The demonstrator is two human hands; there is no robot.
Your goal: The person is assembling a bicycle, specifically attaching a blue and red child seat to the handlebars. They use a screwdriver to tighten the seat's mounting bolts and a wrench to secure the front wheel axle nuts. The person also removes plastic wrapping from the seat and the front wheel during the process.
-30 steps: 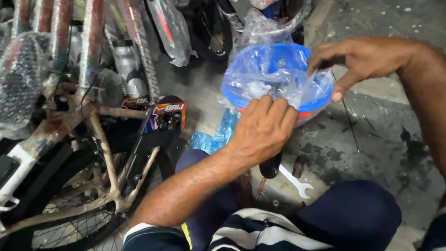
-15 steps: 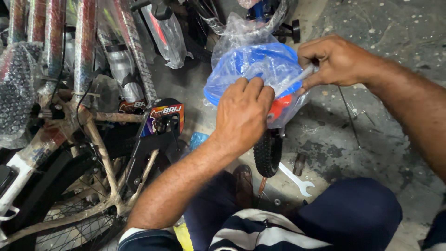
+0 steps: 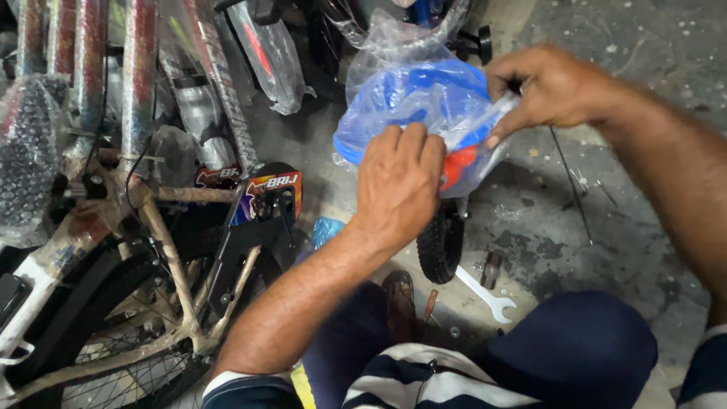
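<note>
A blue plastic part with an orange-red patch, wrapped in a clear plastic bag, sits in the upper middle of the head view. My left hand presses on its near side, fingers curled over the wrap. My right hand pinches a twisted strip of the clear plastic at the part's right edge. Below the wrapped part stands a small black knobby tyre.
A bicycle frame in paper and bubble wrap fills the left side, with a wheel beneath it. A silver spanner and a screwdriver lie on the stained concrete floor near my knees. More wrapped bicycle parts lean at the top.
The view shifted left and closer. My right hand moved from the bag's rim to pinch and pull the plastic at the right. My left hand slid up onto the wrapped part.
</note>
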